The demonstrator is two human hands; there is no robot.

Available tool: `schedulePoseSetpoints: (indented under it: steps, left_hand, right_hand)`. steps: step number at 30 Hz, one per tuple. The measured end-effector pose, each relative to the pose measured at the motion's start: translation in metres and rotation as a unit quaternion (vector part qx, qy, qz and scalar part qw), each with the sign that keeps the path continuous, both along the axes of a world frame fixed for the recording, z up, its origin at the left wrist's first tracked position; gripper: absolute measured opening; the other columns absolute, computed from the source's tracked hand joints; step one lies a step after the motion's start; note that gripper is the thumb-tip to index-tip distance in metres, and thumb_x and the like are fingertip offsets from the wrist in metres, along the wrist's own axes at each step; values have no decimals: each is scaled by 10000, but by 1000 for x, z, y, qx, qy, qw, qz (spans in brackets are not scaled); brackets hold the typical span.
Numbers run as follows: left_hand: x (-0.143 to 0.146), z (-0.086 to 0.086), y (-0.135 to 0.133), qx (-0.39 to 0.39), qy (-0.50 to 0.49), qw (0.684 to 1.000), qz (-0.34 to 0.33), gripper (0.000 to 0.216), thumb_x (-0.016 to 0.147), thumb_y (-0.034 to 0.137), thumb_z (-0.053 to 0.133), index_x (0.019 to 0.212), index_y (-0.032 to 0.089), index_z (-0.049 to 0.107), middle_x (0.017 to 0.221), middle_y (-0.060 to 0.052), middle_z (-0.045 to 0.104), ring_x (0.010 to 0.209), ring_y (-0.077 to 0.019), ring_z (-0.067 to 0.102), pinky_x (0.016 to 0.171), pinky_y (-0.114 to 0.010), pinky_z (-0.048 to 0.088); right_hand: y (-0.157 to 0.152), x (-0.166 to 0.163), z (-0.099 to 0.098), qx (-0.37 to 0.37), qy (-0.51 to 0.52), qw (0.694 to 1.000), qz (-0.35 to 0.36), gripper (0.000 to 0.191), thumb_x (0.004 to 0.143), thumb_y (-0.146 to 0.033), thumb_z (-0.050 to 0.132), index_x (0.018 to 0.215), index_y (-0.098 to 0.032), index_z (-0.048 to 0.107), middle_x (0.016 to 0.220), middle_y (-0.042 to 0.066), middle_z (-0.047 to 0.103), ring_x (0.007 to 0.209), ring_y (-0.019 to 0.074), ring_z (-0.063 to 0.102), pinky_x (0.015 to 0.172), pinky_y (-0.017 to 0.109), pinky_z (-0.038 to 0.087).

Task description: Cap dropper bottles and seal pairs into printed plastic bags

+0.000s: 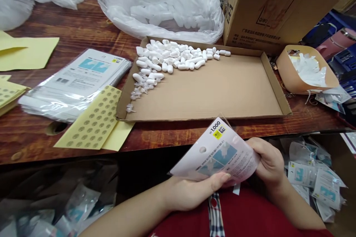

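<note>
Both hands hold one printed package [222, 155], a white card in a clear plastic sleeve marked 1,000, in front of the table edge. My left hand [194, 190] grips its lower edge, thumb on top and the other fingers hidden beneath. My right hand [268, 161] pinches the right end, where the card bends. A small pale strip [236, 189] sticks out below it. Beyond the package lies a shallow cardboard tray [217, 92] with many white capsule-shaped pieces [169, 55] and small clear plastic parts [141, 87] along its left and back.
Left of the tray lie a stack of sleeved cards [83, 77] and yellow sticker sheets [91, 122]. Behind stand a plastic bag [164, 3] and a carton [272, 11]. An orange container [300, 81] holds white strips. Boxes of packages [314, 181] flank me below the table.
</note>
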State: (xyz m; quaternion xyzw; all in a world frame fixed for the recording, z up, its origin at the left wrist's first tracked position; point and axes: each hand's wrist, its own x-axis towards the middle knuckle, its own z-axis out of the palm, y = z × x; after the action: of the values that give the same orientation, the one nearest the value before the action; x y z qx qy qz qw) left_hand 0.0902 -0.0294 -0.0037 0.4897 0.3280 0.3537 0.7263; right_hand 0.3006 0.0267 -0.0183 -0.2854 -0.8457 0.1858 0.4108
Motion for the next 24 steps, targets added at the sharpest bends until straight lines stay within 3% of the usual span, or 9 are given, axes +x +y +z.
schedulePoseSetpoints:
  steps: [2, 4, 8, 10, 13, 16, 19, 24]
  left_hand:
    - [1, -4, -1, -10, -3, 999, 35, 334, 896, 363, 569, 1191, 248, 674, 1119, -75, 731, 1129, -245, 633, 1043, -390, 451]
    - [2, -10, -3, -52, -34, 994, 95, 428, 855, 372, 639, 1261, 239, 621, 1145, -78, 721, 1150, -245, 620, 1050, -380, 448]
    - [4, -17, -5, -113, -115, 970, 184, 565, 788, 349, 729, 1317, 235, 566, 1182, -81, 705, 1102, -254, 647, 978, -369, 519]
    - [5, -17, -4, -115, -118, 968, 191, 571, 787, 344, 732, 1321, 238, 561, 1189, -79, 702, 1105, -253, 645, 975, -365, 524]
    - [4, -13, -4, -94, -72, 981, 152, 543, 816, 405, 689, 1318, 239, 566, 1210, -78, 692, 1146, -248, 621, 1013, -355, 494]
    - [0, -11, -5, -43, 23, 994, 101, 492, 856, 447, 624, 1302, 244, 582, 1209, -72, 693, 1164, -236, 611, 1079, -356, 427]
    - [-5, -12, -5, -19, 73, 994, 84, 470, 876, 449, 594, 1300, 247, 584, 1200, -67, 698, 1178, -237, 601, 1107, -369, 390]
    - [-4, -12, -3, -40, 27, 996, 72, 489, 878, 460, 586, 1311, 234, 574, 1205, -79, 694, 1178, -247, 599, 1063, -374, 443]
  right_hand:
    - [-3, -3, -3, -25, 13, 999, -37, 245, 844, -87, 487, 980, -238, 624, 768, -3, 722, 622, 137, 668, 572, 241, 527]
    - [-4, -3, -7, -45, 4, 998, -47, 277, 827, -103, 516, 1043, -245, 617, 817, 5, 727, 668, 149, 682, 615, 250, 541]
    - [-4, 3, -5, -128, -36, 991, 25, 635, 804, -183, 596, 1400, -239, 384, 1219, 94, 645, 1034, 215, 660, 827, 306, 557]
    - [-4, 3, 0, -138, -64, 987, 44, 692, 799, -203, 620, 1427, -238, 334, 1262, 101, 618, 1060, 214, 648, 838, 300, 553]
    - [-4, -5, 3, -87, -51, 995, -26, 402, 819, -175, 586, 1209, -239, 514, 1020, 51, 702, 846, 168, 682, 721, 259, 550]
    - [-5, -15, 2, -26, -33, 993, -111, 78, 825, -171, 545, 885, -219, 562, 708, 2, 648, 597, 137, 601, 548, 242, 481]
    - [-5, -18, 0, 10, -35, 989, -142, 59, 827, -168, 525, 788, -209, 541, 610, -11, 584, 529, 129, 535, 499, 245, 428]
    - [-2, -14, 3, -30, -15, 997, -76, 62, 831, -153, 542, 812, -201, 575, 641, -18, 599, 537, 107, 533, 496, 222, 413]
